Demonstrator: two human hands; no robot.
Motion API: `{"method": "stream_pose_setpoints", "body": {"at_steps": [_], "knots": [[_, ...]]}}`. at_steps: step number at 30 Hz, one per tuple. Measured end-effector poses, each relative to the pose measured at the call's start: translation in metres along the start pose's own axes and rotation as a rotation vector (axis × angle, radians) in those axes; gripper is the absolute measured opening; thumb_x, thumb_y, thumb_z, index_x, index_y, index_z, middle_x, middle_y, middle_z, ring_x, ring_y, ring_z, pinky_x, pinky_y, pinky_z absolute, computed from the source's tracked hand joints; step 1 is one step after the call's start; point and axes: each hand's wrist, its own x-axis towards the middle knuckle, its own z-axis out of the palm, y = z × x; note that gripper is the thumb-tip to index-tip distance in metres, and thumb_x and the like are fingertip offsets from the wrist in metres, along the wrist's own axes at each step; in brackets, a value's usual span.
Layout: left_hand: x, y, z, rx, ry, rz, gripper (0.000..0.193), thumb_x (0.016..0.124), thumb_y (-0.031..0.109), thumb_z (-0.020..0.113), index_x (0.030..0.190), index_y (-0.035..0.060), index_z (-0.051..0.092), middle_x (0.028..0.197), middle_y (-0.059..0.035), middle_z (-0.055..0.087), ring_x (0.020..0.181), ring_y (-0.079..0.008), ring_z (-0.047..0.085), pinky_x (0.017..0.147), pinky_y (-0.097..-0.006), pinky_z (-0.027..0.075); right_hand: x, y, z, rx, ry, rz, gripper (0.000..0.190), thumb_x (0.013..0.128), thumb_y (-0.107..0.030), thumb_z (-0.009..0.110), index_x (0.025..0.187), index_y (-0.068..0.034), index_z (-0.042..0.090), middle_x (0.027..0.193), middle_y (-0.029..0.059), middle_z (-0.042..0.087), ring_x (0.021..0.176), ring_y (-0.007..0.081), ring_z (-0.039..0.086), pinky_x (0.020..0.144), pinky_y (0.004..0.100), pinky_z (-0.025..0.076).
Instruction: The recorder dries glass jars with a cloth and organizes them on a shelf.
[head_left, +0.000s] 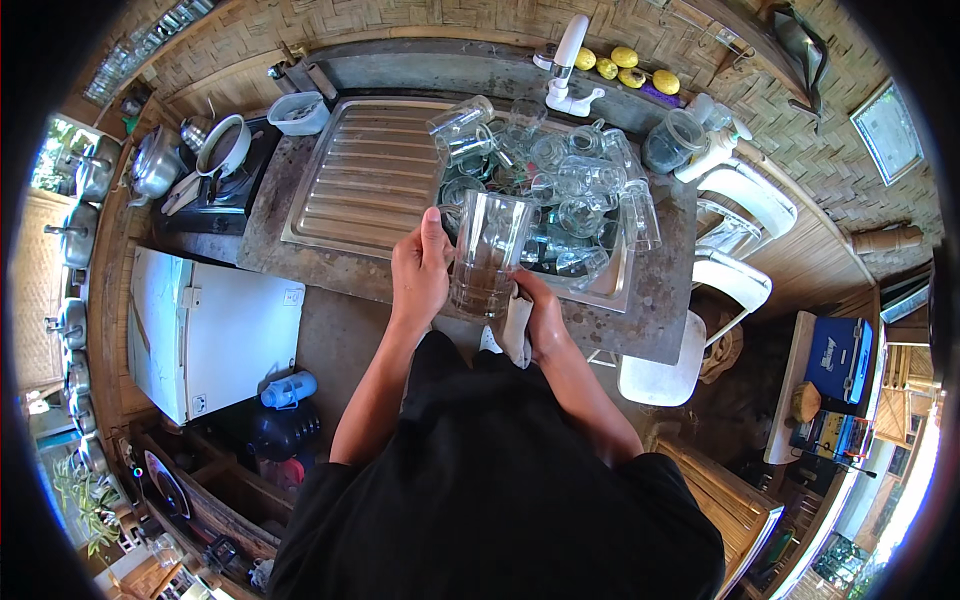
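Note:
A large clear glass mug (491, 244) is held upright in front of me, at the near edge of the sink. My left hand (421, 270) grips it on the left side, thumb pointing up, where its handle seems to be, mostly hidden by my fingers. With my right hand (541, 315) I hold a pale folded cloth (516, 326) against the lower right of the mug. Behind it, the sink basin (621, 281) is heaped with several clear glasses and glass mugs (592, 176), some lying on their sides.
Left of the basin lies the ribbed steel drainboard (367, 172). A white faucet (566, 71) rises behind the glasses, beside yellow fruits (624, 58). A plastic jar (673, 142) and a pump bottle (709, 154) stand right. White chairs (667, 367) flank the counter; a white fridge (232, 330) sits lower left.

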Motion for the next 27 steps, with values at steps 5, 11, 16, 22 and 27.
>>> {"method": "stream_pose_setpoints", "body": {"at_steps": [5, 11, 16, 22, 27], "knots": [[-0.001, 0.005, 0.007, 0.161, 0.117, 0.110, 0.057, 0.102, 0.041, 0.042, 0.067, -0.0026, 0.051, 0.053, -0.0046, 0.044, 0.053, -0.0121, 0.040, 0.050, -0.0334, 0.034, -0.010, -0.009, 0.009, -0.060, 0.078, -0.105, 0.030, 0.096, -0.029, 0.052, 0.104, -0.002, 0.063, 0.087, 0.0020, 0.063, 0.076, 0.0127, 0.057, 0.069, 0.0271, 0.043], [-0.001, 0.004, -0.002, 0.348, 0.115, 0.067, 0.051, 0.102, 0.038, 0.044, 0.071, -0.0014, 0.055, 0.053, -0.0138, 0.048, 0.048, -0.0271, 0.044, 0.050, -0.0387, 0.036, -0.032, -0.041, 0.011, -0.292, 0.231, -0.139, 0.023, 0.095, -0.023, 0.054, 0.097, -0.003, 0.065, 0.077, -0.0007, 0.062, 0.069, 0.0087, 0.055, 0.062, 0.0243, 0.041], [-0.009, 0.010, 0.003, 0.559, -0.039, 0.318, 0.039, 0.096, 0.026, 0.056, 0.068, 0.0000, 0.051, 0.060, -0.0187, 0.053, 0.056, -0.0394, 0.052, 0.051, -0.0448, 0.039, -0.032, -0.057, 0.041, -0.453, 0.273, -0.767, 0.031, 0.097, -0.018, 0.051, 0.120, 0.001, 0.059, 0.099, 0.0070, 0.066, 0.081, 0.0158, 0.061, 0.074, 0.0286, 0.048], [-0.012, 0.009, 0.012, 0.509, -0.188, 0.634, 0.032, 0.092, 0.021, 0.062, 0.070, 0.0007, 0.050, 0.064, -0.0146, 0.052, 0.059, -0.0348, 0.053, 0.053, -0.0419, 0.040, -0.006, -0.073, 0.038, -1.359, 0.009, -1.254, 0.021, 0.091, -0.013, 0.056, 0.104, -0.001, 0.067, 0.111, 0.0120, 0.064, 0.106, 0.0342, 0.057, 0.098, 0.0424, 0.043], [-0.028, 0.006, 0.007, 0.259, -0.174, 0.322, 0.034, 0.096, 0.025, 0.059, 0.072, 0.0026, 0.052, 0.062, -0.0068, 0.045, 0.057, -0.0191, 0.044, 0.052, -0.0352, 0.035, 0.000, -0.068, 0.032, -1.170, -0.091, -1.358, 0.020, 0.090, -0.010, 0.052, 0.087, -0.001, 0.069, 0.095, 0.0104, 0.069, 0.097, 0.0307, 0.062, 0.095, 0.0427, 0.046]]}}
